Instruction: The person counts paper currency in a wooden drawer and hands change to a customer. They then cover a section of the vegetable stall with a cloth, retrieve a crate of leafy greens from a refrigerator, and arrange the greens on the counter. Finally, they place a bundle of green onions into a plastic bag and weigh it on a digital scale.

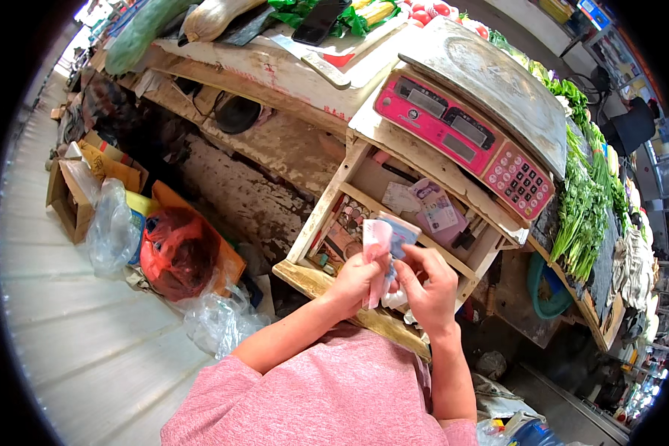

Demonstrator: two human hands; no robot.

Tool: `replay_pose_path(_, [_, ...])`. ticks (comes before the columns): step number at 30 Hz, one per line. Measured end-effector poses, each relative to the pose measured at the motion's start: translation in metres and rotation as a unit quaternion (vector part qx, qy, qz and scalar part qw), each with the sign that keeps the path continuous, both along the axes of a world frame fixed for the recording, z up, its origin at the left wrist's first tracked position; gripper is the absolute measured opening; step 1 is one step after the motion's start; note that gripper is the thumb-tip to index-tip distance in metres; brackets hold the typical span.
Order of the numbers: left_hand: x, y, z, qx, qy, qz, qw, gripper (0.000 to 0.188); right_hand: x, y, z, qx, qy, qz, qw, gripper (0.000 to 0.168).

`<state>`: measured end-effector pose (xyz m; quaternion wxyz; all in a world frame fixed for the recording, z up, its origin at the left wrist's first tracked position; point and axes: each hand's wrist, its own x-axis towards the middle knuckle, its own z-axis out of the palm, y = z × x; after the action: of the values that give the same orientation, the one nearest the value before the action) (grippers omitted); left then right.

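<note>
My left hand (358,279) is closed around a small bundle of banknotes (377,240), pinkish red ones in front and bluish ones behind. My right hand (428,284) has its thumb and fingers at the right edge of the bluish notes, pinching them. Both hands are over the front of a pulled-out wooden drawer (323,209). Inside the drawer, coins (354,214) lie in a left compartment, and more banknotes (436,206) lie in the rear one with slips of paper. Above the drawer stands a pink electronic scale (435,122) with a keypad and a metal pan.
Leafy greens (577,223) lie on the right counter. A knife (326,71), a black phone (319,22) and a pale long gourd (214,19) rest on the upper counter. A red plastic bag (179,251) and clear bags sit at left. A person (630,125) is at far right.
</note>
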<state>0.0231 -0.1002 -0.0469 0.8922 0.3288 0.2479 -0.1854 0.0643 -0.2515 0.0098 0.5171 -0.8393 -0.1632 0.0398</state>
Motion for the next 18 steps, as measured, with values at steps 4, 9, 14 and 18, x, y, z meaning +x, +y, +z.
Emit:
replay_pose_path(4, [-0.003, 0.004, -0.001, -0.018, -0.04, -0.088, 0.995, 0.026, 0.02, -0.004, 0.006, 0.011, 0.126, 0.062, 0.99, 0.034])
replay_pose_path(9, [-0.002, 0.017, 0.003, -0.031, -0.041, -0.167, 0.985, 0.023, 0.025, -0.021, 0.006, 0.012, 0.148, 0.095, 0.984, 0.036])
replay_pose_path(14, [0.003, 0.017, 0.017, -0.011, -0.003, -0.203, 0.979, 0.03, 0.025, -0.015, 0.024, -0.063, 0.043, 0.121, 0.99, 0.039])
replay_pose_path(18, [0.001, 0.021, 0.007, -0.021, -0.01, -0.215, 0.976, 0.025, 0.03, -0.023, 0.02, -0.152, -0.025, 0.176, 0.972, 0.027])
